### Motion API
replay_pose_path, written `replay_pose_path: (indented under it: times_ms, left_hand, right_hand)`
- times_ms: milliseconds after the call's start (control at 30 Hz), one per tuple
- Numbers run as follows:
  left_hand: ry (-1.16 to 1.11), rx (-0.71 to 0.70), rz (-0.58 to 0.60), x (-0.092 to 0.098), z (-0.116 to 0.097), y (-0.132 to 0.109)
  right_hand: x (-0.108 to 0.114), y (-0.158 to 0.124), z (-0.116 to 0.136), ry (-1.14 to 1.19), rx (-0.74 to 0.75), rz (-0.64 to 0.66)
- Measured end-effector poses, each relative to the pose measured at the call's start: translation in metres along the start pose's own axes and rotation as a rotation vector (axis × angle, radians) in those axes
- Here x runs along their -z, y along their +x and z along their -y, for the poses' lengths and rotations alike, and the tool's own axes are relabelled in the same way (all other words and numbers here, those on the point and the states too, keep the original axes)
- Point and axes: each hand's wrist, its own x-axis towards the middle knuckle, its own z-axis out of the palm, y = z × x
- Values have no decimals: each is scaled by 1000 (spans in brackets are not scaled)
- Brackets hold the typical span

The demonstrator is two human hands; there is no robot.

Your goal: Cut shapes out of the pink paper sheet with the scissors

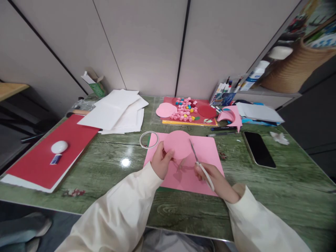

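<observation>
My left hand (161, 161) pinches a round pink paper disc (179, 143) by its left edge and holds it up over a pink paper sheet (203, 154) on the green table. My right hand (210, 176) grips white-handled scissors (201, 165), whose blades point up to the disc's right edge. A thin pink offcut hangs below the disc. Both arms wear cream sleeves.
A tape ring (148, 139) lies left of the sheet, a black phone (258, 148) to the right. Farther back are white sheets (118, 112), a red board with pink pompoms (187, 110), pens (223, 128) and a marker box (224, 94). A red sheet (49, 150) carries a white oval object.
</observation>
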Motion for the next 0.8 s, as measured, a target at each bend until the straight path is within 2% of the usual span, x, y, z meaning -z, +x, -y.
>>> replay_pose_path:
  times_ms: [333, 800]
  left_hand:
    - [87, -76, -44, 2, -2, 1]
    - [99, -68, -90, 5, 5, 3]
  right_hand:
    - [-1, 0, 2, -16, -14, 12]
    - [-1, -1, 4, -22, -7, 34]
